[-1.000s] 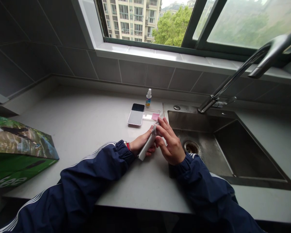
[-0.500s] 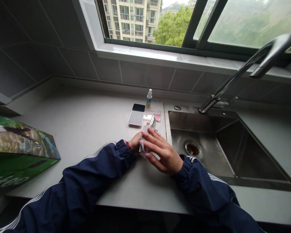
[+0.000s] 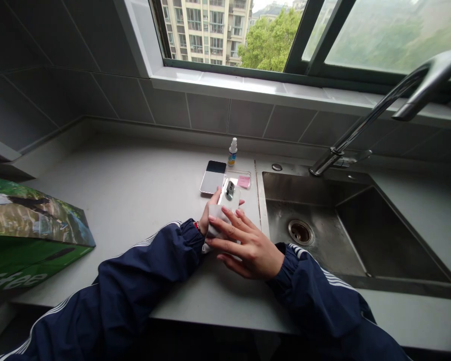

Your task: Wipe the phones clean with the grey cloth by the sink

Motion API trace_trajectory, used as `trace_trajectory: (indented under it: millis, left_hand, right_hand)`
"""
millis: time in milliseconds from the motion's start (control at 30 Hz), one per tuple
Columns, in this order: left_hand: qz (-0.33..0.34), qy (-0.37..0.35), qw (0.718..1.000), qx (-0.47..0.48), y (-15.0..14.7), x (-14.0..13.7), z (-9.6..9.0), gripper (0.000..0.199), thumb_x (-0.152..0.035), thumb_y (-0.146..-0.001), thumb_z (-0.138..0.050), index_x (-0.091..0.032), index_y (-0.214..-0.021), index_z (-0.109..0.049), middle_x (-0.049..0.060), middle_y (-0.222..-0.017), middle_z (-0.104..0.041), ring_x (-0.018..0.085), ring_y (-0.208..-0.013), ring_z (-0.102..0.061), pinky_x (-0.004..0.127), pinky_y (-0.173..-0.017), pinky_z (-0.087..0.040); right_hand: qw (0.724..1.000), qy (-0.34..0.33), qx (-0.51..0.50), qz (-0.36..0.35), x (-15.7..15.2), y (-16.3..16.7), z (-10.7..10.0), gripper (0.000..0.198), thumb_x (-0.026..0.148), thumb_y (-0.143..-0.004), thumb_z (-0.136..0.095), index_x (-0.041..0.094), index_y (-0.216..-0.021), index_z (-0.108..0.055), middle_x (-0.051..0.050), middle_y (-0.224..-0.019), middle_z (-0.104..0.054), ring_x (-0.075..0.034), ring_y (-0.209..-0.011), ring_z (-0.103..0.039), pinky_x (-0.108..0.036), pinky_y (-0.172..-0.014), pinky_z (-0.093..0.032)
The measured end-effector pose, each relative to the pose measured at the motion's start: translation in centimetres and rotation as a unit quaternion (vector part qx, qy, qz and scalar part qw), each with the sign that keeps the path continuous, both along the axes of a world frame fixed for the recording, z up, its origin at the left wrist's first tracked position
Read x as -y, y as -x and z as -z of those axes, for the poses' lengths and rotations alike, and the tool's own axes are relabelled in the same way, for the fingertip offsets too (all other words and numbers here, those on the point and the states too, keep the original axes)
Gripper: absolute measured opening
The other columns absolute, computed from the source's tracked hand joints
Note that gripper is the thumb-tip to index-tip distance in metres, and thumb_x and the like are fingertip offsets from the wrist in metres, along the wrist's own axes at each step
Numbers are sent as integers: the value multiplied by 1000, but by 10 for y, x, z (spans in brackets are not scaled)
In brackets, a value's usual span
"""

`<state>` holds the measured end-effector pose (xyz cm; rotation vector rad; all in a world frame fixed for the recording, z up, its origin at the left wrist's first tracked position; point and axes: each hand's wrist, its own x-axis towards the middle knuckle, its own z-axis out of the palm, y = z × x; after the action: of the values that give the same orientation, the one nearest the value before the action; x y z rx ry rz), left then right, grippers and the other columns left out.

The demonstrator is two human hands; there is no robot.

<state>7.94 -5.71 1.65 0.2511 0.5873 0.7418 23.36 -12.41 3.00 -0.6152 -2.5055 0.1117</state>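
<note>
Phone (image 3: 229, 202) has turned back-up; right hand (image 3: 252, 250) covers cloth (image 3: 213, 213), fingers apart; left hand (image 3: 206, 214) clamps the phone between fingers.

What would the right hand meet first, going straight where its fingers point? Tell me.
Beyond the pale cloth under it, the right hand would probably first meet the left hand, which holds the phone; depth is hard to judge.

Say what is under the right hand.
A pale cloth lies under the right hand, against the back of a phone in the left hand. The phone's lower part is covered and cannot be seen.
</note>
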Motion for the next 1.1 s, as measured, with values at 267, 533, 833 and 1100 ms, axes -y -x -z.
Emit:
trace_trajectory:
  millis: [267, 533, 833, 1100]
  left_hand:
    - [-23, 50, 997, 45, 6, 5, -27, 79, -67, -93, -37, -1, -130, -60, 16, -81, -70, 26, -75, -69, 39, -78, -54]
    - [-67, -14, 992, 110, 4, 0, -29, 71, -53, -98, -33, 0, -141, -51, 22, -106, -71, 29, -90, -70, 45, -93, -51]
    - [-50, 1, 995, 85, -2, -1, -21, 65, -48, -103, -32, 0, -143, -49, 22, -112, -72, 27, -98, -72, 40, -97, -52]
    - [-133, -14, 984, 117, 2, -6, -16, 64, -44, -104, -32, 4, -143, -48, 22, -121, -70, 24, -112, -69, 32, -105, -48]
  right_hand:
    - [999, 10, -51, 10, -6, -10, -6, 20, 27, -93, -62, 21, -108, -74, -12, -153, -49, -33, -152, -26, -57, -121, -29]
    - [985, 22, -157, 69, -16, -18, 2, 7, 20, -88, -71, 20, -82, -67, -12, -145, -58, -34, -144, -43, -56, -117, -39]
    - [961, 6, -241, 133, -18, -17, 2, 17, 9, -85, -68, 24, -94, -70, -7, -129, -70, -30, -130, -58, -51, -105, -54]
    - [963, -38, -209, 165, -9, -17, -4, 60, 11, -88, -60, 22, -147, -50, -9, -153, -49, -35, -145, -40, -57, -113, -45]
